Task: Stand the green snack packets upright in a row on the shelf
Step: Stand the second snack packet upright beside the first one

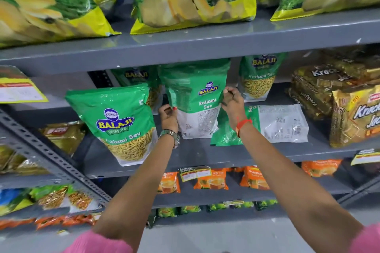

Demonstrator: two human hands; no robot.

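while both arms reach forward, the hands (pixel 200 109) pinch an upright green packet's (pixel 195 96) side edges.

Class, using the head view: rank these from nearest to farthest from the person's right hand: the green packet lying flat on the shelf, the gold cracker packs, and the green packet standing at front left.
1. Flat-lying green packet: just beside and below the right hand.
2. Front-left upright green packet: beyond the left hand.
3. Gold cracker packs: far right of the shelf.

sleeves: pink, pushed up both arms
left wrist: metal watch (pixel 172 134) worn
right wrist: red thread band (pixel 242 123) tied
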